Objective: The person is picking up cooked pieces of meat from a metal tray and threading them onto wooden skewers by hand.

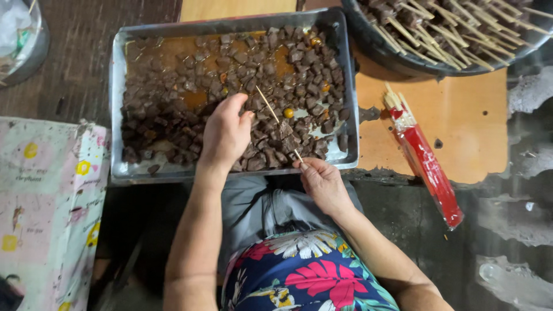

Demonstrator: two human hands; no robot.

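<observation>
A rectangular metal tray (118, 86) holds many dark brown meat cubes (190, 103) in brown sauce. My left hand (226, 133) reaches into the tray, fingers pinched down among the cubes near its middle. My right hand (322, 183) sits at the tray's near rim and grips the lower end of a thin bamboo skewer (271, 109). The skewer slants up and left over the meat, with one cube (286, 129) threaded on it near my right hand. What my left fingers pinch is hidden.
A dark round basin (403, 60) of finished meat skewers sits at the top right. A red packet of bamboo sticks (429, 167) lies on an orange board (461, 121). A patterned cloth (46, 201) covers something at left. A metal bowl (29, 46) stands at top left.
</observation>
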